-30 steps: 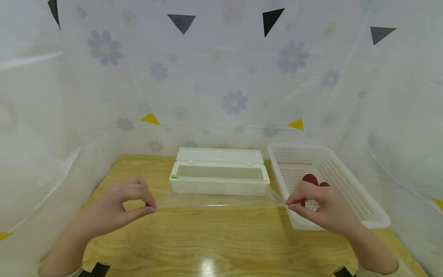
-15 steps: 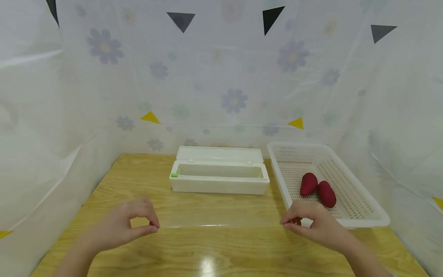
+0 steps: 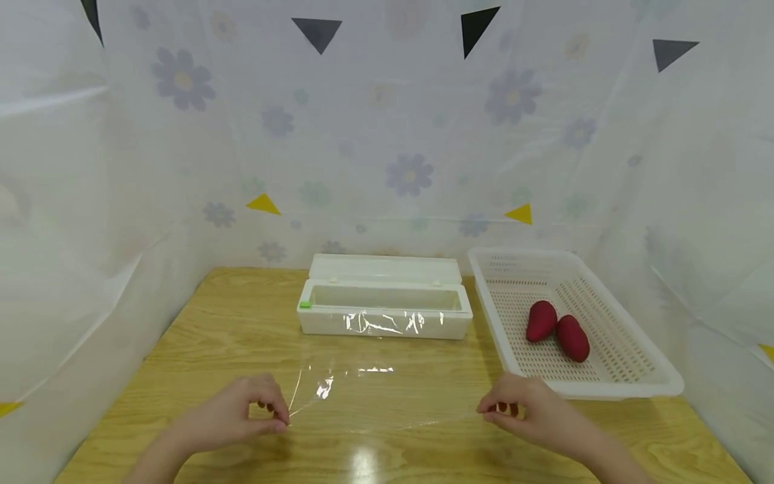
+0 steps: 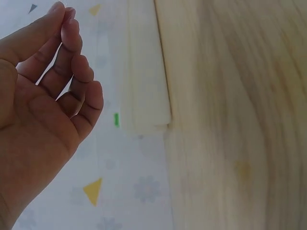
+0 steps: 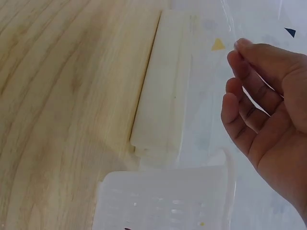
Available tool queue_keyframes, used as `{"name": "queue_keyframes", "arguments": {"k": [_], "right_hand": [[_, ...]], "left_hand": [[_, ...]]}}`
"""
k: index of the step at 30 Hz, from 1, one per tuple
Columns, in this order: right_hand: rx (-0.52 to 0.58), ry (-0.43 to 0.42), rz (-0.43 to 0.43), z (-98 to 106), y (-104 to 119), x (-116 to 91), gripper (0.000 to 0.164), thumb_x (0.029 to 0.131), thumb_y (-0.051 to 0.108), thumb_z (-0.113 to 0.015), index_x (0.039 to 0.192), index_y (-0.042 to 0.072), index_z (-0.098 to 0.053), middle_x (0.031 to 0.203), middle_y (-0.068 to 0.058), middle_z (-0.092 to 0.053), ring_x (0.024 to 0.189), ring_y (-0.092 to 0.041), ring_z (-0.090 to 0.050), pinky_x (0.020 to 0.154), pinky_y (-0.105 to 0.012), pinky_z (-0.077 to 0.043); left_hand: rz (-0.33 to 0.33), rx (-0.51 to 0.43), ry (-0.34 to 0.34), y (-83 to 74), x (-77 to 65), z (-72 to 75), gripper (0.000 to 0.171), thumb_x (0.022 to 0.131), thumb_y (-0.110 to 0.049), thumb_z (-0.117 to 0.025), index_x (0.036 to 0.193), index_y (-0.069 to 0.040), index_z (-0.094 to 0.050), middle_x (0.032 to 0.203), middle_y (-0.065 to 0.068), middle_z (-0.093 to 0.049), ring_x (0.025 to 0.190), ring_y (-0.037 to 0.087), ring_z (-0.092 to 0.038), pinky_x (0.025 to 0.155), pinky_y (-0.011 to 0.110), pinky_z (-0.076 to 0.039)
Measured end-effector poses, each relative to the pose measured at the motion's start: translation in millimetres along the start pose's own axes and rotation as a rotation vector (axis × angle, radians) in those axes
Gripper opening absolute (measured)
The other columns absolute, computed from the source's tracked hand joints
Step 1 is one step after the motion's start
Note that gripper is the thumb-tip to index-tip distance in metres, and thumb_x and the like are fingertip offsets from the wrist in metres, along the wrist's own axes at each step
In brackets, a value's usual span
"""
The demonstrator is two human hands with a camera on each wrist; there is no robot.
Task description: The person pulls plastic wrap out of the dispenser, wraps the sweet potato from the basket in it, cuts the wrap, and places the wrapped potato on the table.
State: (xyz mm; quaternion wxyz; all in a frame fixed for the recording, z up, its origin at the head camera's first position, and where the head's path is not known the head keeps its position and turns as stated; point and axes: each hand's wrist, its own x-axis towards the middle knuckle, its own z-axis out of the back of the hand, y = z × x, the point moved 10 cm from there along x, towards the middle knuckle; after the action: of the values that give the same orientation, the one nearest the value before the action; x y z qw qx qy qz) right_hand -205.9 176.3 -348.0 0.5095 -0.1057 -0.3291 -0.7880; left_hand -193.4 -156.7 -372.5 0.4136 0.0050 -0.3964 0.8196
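A clear sheet of plastic wrap (image 3: 363,393) stretches from the white wrap dispenser box (image 3: 384,326) toward the person, bright glints marking its folds. My left hand (image 3: 242,417) pinches the sheet's near left corner between thumb and index finger. At the near right corner, my right hand (image 3: 532,417) pinches it the same way. In the left wrist view the left hand (image 4: 53,81) shows thumb and index tips meeting, other fingers loosely bent. The right wrist view shows wrap trailing from the fingertips of the right hand (image 5: 268,100). The box's lid (image 3: 384,269) stands raised at the back, with a green slider (image 3: 305,304) at the left end.
A white perforated basket (image 3: 635,390) stands on the right of the wooden table (image 3: 230,316), beside the box. Two dark red, mango-shaped objects (image 3: 541,321) lie in it. Patterned white sheeting (image 3: 387,134) encloses the back and sides.
Both hands have come toward the person and slightly inward, drawing out more plastic wrap. The red objects, earlier covered by the right hand, now show fully. Box and basket stay put.
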Motion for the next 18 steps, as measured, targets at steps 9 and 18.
{"name": "queue_keyframes", "arguments": {"k": [9,18], "right_hand": [[-0.301,0.048,-0.004,-27.3,-5.2,-2.9,0.025,0.07,0.011,-0.081,0.087,0.024,-0.07,0.082,0.019,-0.06,0.07,0.005,-0.051,0.063,-0.004,-0.038],[-0.245,0.201,-0.092,-50.7,-12.7,-7.2,0.019,0.074,0.008,-0.076,0.085,0.023,-0.071,0.083,0.018,-0.063,0.076,0.004,-0.056,0.067,-0.011,-0.044]], "left_hand": [[0.134,-0.012,0.078,31.0,4.1,-18.3,0.004,0.083,-0.018,-0.072,0.083,-0.021,-0.069,0.081,-0.018,-0.061,0.076,0.001,-0.052,0.065,0.021,-0.046],[0.187,-0.087,0.171,49.8,9.2,-30.7,0.004,0.084,-0.022,-0.071,0.083,-0.018,-0.07,0.08,-0.014,-0.063,0.071,-0.003,-0.051,0.061,0.02,-0.046]]}}
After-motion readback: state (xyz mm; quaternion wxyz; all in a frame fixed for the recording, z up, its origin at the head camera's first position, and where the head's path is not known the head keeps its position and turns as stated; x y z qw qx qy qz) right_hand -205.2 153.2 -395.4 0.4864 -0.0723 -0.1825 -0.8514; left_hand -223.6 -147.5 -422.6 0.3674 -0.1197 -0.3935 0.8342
